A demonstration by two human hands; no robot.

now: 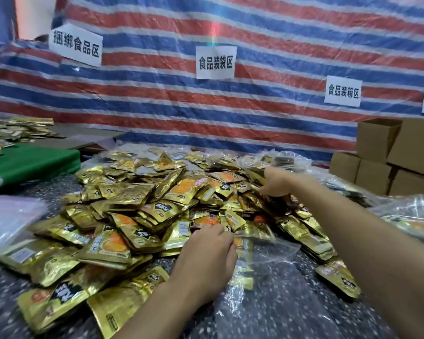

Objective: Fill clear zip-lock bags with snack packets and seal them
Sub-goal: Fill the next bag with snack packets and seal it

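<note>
A tarp striped red, blue and white hangs across the far side, with white paper signs stuck to it. In front of it is a dark speckled table. A broad heap of gold snack packets covers the middle of it and spills toward the near left edge.

The hands are well apart. The left hand lies at the near side of the heap, with its fingers curled on the left edge of a clear bag. The bag lies flat on the table just right of that hand, with gold packets showing through the plastic (the view is blurred here, so their number is unclear). The right hand reaches to the far right part of the heap, its fingers bent down and closed around a few packets.

Cardboard boxes are stacked at the far right. Near them lie filled plastic bags. A green board lies at the far left.
</note>
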